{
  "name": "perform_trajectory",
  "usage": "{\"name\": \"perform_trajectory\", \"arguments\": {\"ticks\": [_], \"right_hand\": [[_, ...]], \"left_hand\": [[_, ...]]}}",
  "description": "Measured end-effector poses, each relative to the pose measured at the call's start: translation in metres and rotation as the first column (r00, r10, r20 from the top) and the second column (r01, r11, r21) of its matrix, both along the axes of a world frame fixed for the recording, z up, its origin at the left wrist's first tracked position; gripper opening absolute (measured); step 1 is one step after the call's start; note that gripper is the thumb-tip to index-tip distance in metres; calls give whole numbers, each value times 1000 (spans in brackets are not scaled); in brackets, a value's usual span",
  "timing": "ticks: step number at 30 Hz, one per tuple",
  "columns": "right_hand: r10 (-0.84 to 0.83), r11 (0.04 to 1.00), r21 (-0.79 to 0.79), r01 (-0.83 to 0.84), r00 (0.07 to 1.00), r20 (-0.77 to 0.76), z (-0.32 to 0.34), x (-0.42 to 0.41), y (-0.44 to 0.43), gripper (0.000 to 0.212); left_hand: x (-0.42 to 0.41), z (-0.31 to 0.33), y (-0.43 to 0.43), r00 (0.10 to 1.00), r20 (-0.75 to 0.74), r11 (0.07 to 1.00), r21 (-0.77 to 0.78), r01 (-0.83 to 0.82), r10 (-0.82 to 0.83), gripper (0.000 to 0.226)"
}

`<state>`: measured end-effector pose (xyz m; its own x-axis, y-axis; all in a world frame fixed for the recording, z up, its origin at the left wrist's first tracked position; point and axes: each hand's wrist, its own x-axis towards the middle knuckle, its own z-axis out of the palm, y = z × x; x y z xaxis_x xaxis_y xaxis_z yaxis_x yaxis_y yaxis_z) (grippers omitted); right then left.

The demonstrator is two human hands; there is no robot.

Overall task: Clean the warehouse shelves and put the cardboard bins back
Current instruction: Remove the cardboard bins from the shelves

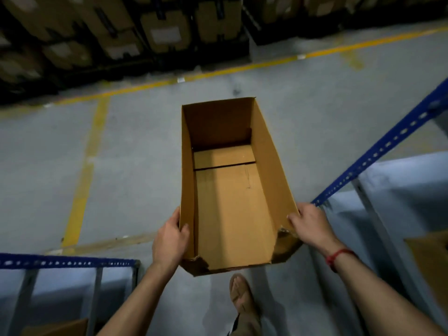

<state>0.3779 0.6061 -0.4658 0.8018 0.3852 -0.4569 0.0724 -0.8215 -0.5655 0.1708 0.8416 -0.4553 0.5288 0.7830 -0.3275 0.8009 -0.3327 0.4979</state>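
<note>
Hanging over bare grey floor (135, 146), the open cardboard bin (232, 195) sits between two blue shelf rails (378, 151); left hand (171, 238) and right hand (309, 224) grip its near side walls, thumbs inside.

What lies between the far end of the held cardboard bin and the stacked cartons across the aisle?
Head view: grey floor crossed by a yellow painted line; no object stands between the cardboard bin and the cartons.

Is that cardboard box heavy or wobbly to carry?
Probably light: the cardboard bin is empty. Likely a bit floppy: its near corners look torn and crumpled. The left hand and right hand grip opposite walls, likely steadying it.
</note>
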Motion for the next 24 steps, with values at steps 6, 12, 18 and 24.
{"name": "perform_trajectory", "arguments": {"ticks": [6, 12, 18, 24], "right_hand": [[-21, 999, 46, 16, 994, 105, 95, -38, -18, 16], [-199, 972, 150, 178, 971, 134, 183, -75, -56, 22], [-296, 941, 230, 248, 934, 202, 270, -111, -92, 18], [-388, 907, 280, 314, 882, 267, 340, -133, -128, 17]], "left_hand": [[-33, 83, -26, 996, 83, 998, 66, 9, -15, 41], [-52, 183, -44, 981, 182, 997, 67, 50, -61, 45], [-70, 271, -76, 950, 270, 984, 131, 125, -156, 43], [-71, 343, -97, 888, 373, 963, 100, 249, -268, 40]]}}
